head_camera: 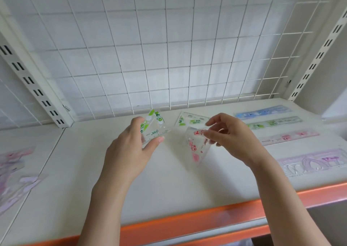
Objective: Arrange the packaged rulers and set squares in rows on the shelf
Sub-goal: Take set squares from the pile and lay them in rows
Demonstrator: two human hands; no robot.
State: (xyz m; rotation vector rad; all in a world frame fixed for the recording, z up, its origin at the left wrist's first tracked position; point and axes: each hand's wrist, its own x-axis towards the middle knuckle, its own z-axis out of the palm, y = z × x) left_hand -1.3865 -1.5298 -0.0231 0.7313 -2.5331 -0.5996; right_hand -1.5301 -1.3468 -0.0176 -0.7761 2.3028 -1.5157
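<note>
My left hand (131,146) grips a clear set square with green print (155,126), held above the white shelf (165,185). My right hand (231,135) pinches a clear set square with red and pink print (195,146), tilted, its lower corner close to the shelf. Another green-printed set square (191,121) lies flat behind them near the back. At the right, rulers lie in a row from back to front: a blue ruler (262,112), a green ruler (274,123), a pink ruler (289,137) and a purple ruler (315,163).
A white wire grid (169,48) forms the back wall between slotted uprights (33,80). Several purple and pink packaged pieces (13,172) lie on the neighbouring shelf at the left. An orange strip (206,219) edges the shelf front.
</note>
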